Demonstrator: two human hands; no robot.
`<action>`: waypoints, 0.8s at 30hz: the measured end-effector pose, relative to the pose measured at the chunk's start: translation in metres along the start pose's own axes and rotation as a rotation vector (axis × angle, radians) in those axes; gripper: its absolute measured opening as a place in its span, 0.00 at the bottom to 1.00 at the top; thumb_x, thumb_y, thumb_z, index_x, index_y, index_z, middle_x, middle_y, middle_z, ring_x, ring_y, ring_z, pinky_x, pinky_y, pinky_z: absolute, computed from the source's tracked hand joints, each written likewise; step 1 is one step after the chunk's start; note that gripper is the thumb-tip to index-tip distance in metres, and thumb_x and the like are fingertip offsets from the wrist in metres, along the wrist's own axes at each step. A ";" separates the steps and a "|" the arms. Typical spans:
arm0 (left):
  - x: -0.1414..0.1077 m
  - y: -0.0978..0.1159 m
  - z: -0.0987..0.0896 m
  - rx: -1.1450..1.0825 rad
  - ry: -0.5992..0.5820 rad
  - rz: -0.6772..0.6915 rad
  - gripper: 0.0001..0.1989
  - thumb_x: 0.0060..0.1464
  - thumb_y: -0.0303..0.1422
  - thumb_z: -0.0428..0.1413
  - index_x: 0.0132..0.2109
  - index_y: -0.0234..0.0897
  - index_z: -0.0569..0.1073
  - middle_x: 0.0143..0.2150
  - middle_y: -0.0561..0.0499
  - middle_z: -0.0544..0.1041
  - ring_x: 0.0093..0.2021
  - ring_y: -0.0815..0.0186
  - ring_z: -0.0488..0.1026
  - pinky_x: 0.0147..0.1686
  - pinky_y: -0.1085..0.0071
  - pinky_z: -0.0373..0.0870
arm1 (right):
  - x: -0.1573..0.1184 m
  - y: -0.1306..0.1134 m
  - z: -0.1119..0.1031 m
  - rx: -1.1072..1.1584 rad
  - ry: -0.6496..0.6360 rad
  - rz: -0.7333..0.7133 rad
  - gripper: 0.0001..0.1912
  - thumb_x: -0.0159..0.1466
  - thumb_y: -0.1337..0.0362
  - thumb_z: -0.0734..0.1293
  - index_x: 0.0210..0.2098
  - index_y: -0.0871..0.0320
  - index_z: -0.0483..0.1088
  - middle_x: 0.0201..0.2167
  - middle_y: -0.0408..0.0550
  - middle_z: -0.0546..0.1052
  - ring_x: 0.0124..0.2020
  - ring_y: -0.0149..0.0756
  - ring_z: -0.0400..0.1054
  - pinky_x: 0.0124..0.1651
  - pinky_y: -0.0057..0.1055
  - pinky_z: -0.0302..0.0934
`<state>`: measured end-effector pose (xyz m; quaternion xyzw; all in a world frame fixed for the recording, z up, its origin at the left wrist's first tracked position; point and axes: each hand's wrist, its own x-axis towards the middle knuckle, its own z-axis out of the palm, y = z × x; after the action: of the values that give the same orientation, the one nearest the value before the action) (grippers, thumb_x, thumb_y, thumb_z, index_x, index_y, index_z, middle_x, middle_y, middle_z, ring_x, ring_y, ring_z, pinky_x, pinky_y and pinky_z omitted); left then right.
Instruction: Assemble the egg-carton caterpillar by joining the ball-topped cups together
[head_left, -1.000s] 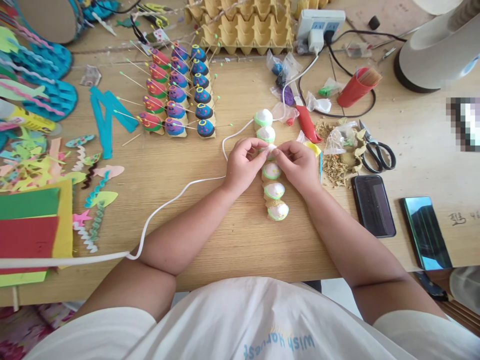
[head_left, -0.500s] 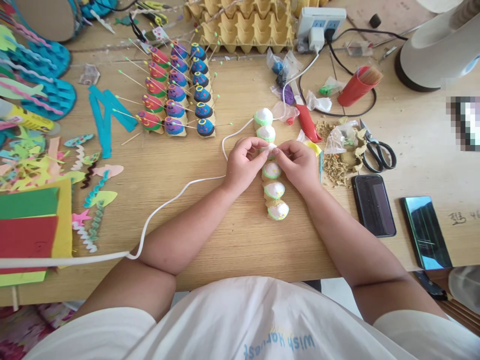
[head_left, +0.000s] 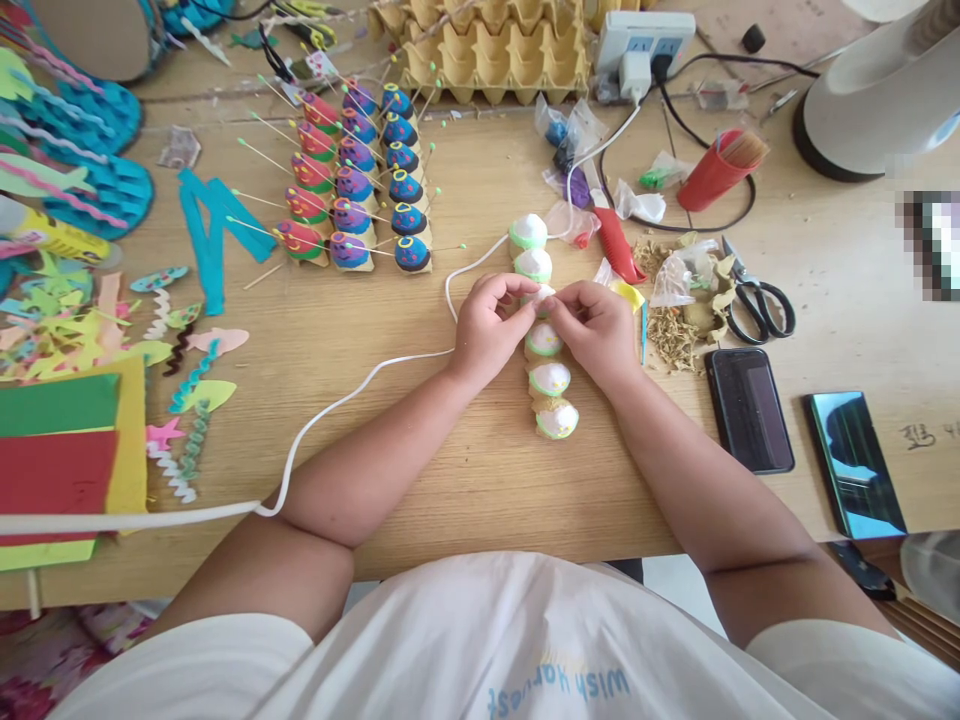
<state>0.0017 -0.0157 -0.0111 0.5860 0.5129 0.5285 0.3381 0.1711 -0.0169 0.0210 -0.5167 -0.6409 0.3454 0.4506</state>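
The left hand [head_left: 487,318], fingertips narrowed, touches a bumpy strip of white-capped, green-rimmed cardboard cups [head_left: 544,340] just to its right; right of the strip, the right hand [head_left: 598,325] is likewise narrow. Whether either pinches anything, I cannot tell.

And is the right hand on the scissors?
No, the right hand has its fingers at the white-topped strip; the scissors lie apart, farther right.
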 end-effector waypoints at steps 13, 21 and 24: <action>0.001 0.003 0.001 -0.014 0.001 -0.002 0.07 0.59 0.28 0.68 0.44 0.44 0.83 0.45 0.52 0.85 0.45 0.64 0.77 0.46 0.68 0.75 | 0.002 0.006 0.000 0.061 0.059 -0.013 0.14 0.70 0.53 0.73 0.32 0.53 0.73 0.26 0.41 0.71 0.28 0.32 0.61 0.33 0.35 0.57; 0.001 0.002 -0.001 -0.169 0.028 -0.047 0.04 0.65 0.32 0.64 0.45 0.44 0.83 0.45 0.53 0.85 0.43 0.67 0.78 0.47 0.70 0.76 | 0.002 0.011 0.000 0.053 0.068 -0.053 0.09 0.72 0.57 0.72 0.37 0.53 0.76 0.28 0.41 0.72 0.29 0.32 0.62 0.34 0.35 0.57; 0.001 0.001 -0.001 -0.177 0.027 -0.041 0.04 0.66 0.31 0.63 0.46 0.43 0.83 0.45 0.53 0.85 0.43 0.67 0.78 0.48 0.71 0.76 | 0.003 0.012 0.000 0.053 0.055 -0.066 0.06 0.71 0.58 0.73 0.42 0.52 0.77 0.26 0.37 0.66 0.27 0.30 0.58 0.33 0.34 0.55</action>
<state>0.0009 -0.0151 -0.0093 0.5359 0.4805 0.5727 0.3924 0.1751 -0.0117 0.0108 -0.4923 -0.6356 0.3328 0.4929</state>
